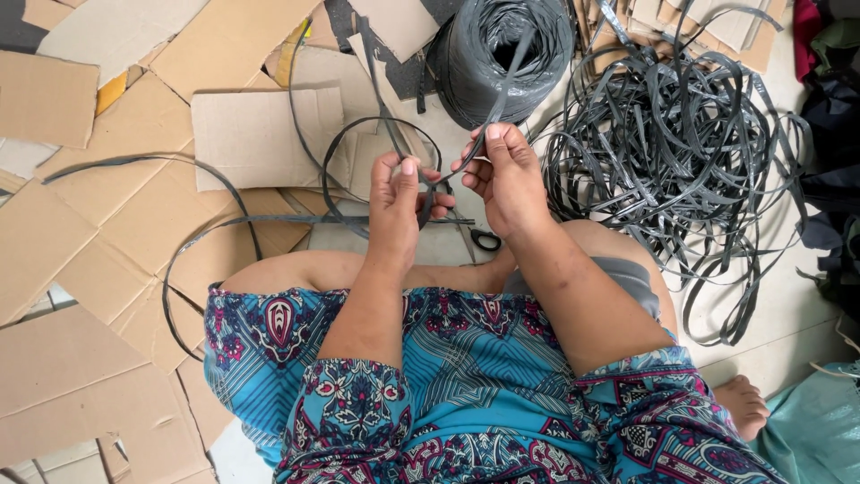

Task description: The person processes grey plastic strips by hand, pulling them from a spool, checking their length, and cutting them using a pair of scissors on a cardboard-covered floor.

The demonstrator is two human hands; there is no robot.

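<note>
I sit on the floor in a blue patterned dress. My left hand (396, 199) and my right hand (504, 172) both grip one flat black plastic strap (376, 125) just in front of my knees. The strap curls into a loop between the hands, and its free length sweeps left over the cardboard. From my right hand the strap runs up to a big black spool (498, 56) of the same strap, right behind my hands.
Flattened cardboard sheets (134, 206) cover the floor at left and ahead. A tangled heap of loose black strap (681, 152) lies at right. Scissors (484, 238) lie on the floor under my hands. Dark cloth and a teal bag (815, 421) sit at the right edge.
</note>
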